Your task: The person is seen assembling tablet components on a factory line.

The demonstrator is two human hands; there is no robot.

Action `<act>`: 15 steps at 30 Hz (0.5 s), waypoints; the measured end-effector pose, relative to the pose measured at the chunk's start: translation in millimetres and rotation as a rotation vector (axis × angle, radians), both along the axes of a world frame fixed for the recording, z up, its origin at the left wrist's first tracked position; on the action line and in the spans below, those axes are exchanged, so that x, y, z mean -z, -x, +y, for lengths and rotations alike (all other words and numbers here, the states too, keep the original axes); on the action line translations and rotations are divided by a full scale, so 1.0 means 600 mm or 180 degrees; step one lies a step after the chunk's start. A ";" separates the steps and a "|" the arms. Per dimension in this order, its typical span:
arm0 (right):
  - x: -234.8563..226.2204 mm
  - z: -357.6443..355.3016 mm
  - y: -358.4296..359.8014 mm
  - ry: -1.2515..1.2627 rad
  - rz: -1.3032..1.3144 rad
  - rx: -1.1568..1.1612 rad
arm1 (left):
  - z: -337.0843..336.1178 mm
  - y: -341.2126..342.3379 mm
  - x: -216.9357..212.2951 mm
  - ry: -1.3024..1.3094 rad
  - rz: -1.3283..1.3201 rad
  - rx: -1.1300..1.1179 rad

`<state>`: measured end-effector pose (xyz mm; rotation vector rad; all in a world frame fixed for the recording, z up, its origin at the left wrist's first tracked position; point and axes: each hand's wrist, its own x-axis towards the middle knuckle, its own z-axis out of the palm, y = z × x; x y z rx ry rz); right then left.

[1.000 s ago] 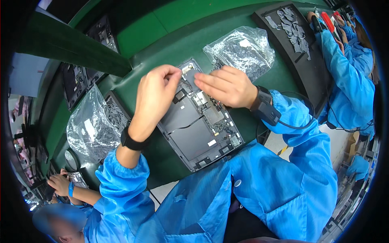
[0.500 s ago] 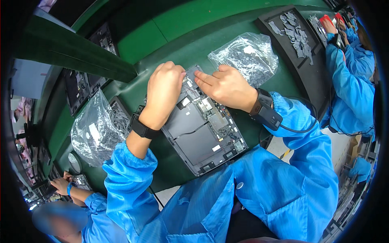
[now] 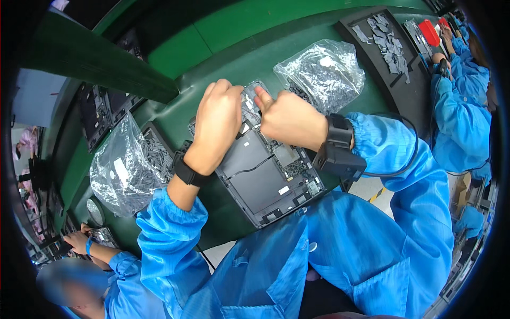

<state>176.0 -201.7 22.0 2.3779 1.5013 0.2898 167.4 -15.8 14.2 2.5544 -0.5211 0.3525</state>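
Bench [image 3: 234, 66] carries an open, thin chassis [image 3: 255, 183] at centre; its cover is off, and work at the far end appears unfinished. Long axis: diagonal, far left to near right. Left hand [image 3: 218, 114] and right hand [image 3: 292, 119] crowd the far end — fingertips partly hidden, each grip's state undeterminable.

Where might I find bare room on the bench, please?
Bare bench: beyond the left hand, between green post and right plastic bag, and between electronics chassis and left sleeve. Crowded: the chassis's far end, beneath left hand and right hand.
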 end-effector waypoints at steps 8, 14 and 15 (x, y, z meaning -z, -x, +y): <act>-0.011 -0.100 0.122 -0.2952 0.2258 0.1204 | 0.006 0.266 -0.017 0.3799 0.1570 -0.1579; 0.070 -0.096 0.203 -0.4562 0.4321 0.1727 | 0.042 0.275 -0.003 0.4973 0.2933 -0.1587; 0.081 -0.095 0.201 -0.4520 0.4317 0.1649 | 0.043 0.273 0.014 0.5013 0.2850 -0.1584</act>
